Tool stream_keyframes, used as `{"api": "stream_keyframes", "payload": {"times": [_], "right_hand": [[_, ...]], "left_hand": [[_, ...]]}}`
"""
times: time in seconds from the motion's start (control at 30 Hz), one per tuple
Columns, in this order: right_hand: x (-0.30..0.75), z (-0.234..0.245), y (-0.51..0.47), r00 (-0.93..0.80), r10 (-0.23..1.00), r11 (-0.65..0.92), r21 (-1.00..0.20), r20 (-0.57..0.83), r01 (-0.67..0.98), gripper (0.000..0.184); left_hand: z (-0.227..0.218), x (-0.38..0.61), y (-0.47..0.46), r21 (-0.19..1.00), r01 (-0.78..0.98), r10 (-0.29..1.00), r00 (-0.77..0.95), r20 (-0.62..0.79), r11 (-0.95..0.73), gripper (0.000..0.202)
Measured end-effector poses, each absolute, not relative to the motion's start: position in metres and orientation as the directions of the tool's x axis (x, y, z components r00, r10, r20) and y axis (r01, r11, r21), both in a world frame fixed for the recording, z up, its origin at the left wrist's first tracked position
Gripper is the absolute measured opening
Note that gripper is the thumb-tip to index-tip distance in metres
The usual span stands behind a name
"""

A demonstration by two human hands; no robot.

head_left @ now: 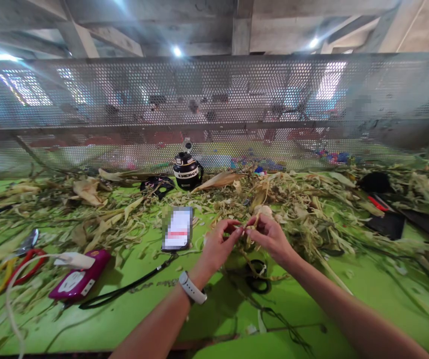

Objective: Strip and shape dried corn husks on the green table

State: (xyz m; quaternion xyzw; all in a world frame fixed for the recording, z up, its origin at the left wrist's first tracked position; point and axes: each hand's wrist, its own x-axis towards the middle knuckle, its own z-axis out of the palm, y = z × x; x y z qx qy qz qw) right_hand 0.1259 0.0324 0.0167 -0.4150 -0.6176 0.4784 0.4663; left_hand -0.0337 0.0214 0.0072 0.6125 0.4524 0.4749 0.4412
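Note:
My left hand [220, 244] and my right hand [270, 237] meet above the green table, thumbs and fingertips pinched together. Between them runs a thin, pale strip of dried corn husk [256, 222], with part of it hanging below the right fingers. How the strip is twisted or joined at the fingertips is too small to make out. Just under my hands lie the black looped handles [257, 285] of what looks like small scissors. A pile of shredded husk [304, 219] spreads behind and to the right of my hands.
A phone [177, 228] on a black strap lies left of my hands. Farther left are a purple power bank [80, 274] with a white plug and red-and-yellow scissors [12, 269]. A black "ENERGY" jug [187, 172] stands before a perforated metal screen [214, 94]. People are blurred behind it.

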Motion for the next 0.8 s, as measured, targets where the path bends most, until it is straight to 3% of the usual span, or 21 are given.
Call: {"api": "stream_keyframes", "payload": {"times": [0.1, 0.27, 0.43, 0.57, 0.8], "right_hand": [[0.1267, 0.0201, 0.0316, -0.25, 0.958, 0.143, -0.99, 0.137, 0.004, 0.022], [0.1294, 0.0241, 0.0338, -0.32, 0.948, -0.048, -0.991, -0.005, -0.126, 0.014], [0.1303, 0.0224, 0.037, -0.338, 0.931, -0.178, -0.979, -0.136, -0.097, 0.009], [0.1318, 0.0195, 0.0378, -0.418, 0.893, -0.192, -0.981, -0.165, -0.024, 0.008], [0.132, 0.0176, 0.0375, -0.399, 0.905, -0.142, -0.989, -0.148, 0.046, 0.012]], "left_hand": [[0.0076, -0.0354, 0.0226, 0.961, 0.165, 0.95, 0.256, 0.176, -0.223, 0.029], [0.0107, -0.0362, 0.0202, 0.989, 0.067, 0.929, 0.356, 0.102, -0.135, 0.034], [0.0134, -0.0359, 0.0177, 0.993, 0.029, 0.907, 0.41, 0.092, -0.114, 0.037], [0.0114, -0.0361, 0.0183, 0.99, 0.057, 0.902, 0.421, 0.095, -0.131, 0.038], [0.0092, -0.0395, 0.0203, 0.99, 0.067, 0.898, 0.431, 0.085, -0.126, 0.039]]}}
